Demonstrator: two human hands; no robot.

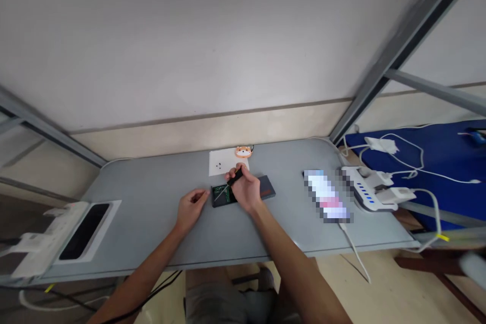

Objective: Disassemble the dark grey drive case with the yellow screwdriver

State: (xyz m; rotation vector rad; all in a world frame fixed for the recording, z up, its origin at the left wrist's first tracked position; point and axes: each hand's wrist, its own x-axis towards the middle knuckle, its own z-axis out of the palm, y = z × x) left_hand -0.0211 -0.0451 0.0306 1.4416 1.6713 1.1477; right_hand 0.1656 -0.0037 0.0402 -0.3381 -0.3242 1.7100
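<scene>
My right hand point(248, 192) grips a screwdriver point(235, 177) by its black handle. The thin metal shaft slants down to the left, over a green circuit board point(222, 194). That board sits in an open dark case point(228, 202), partly hidden beneath my right hand. Thumb and forefinger of my left hand point(191, 207) are drawn together beside the case's left end; whatever they may pinch is too small to make out. A dark grey cover or box point(267, 187) lies just right of my right hand. Behind the case, several small dark bits point(218, 165) rest on white paper point(214, 157).
An orange animal-face item point(243, 151) lies at the paper's corner. On the right are a blurred-out phone point(327, 196) with a cable and a power strip point(366, 192) with plugs. A black phone point(84, 231) and another power strip point(49, 238) are at left. Metal posts point(379, 68) flank the table point(152, 182).
</scene>
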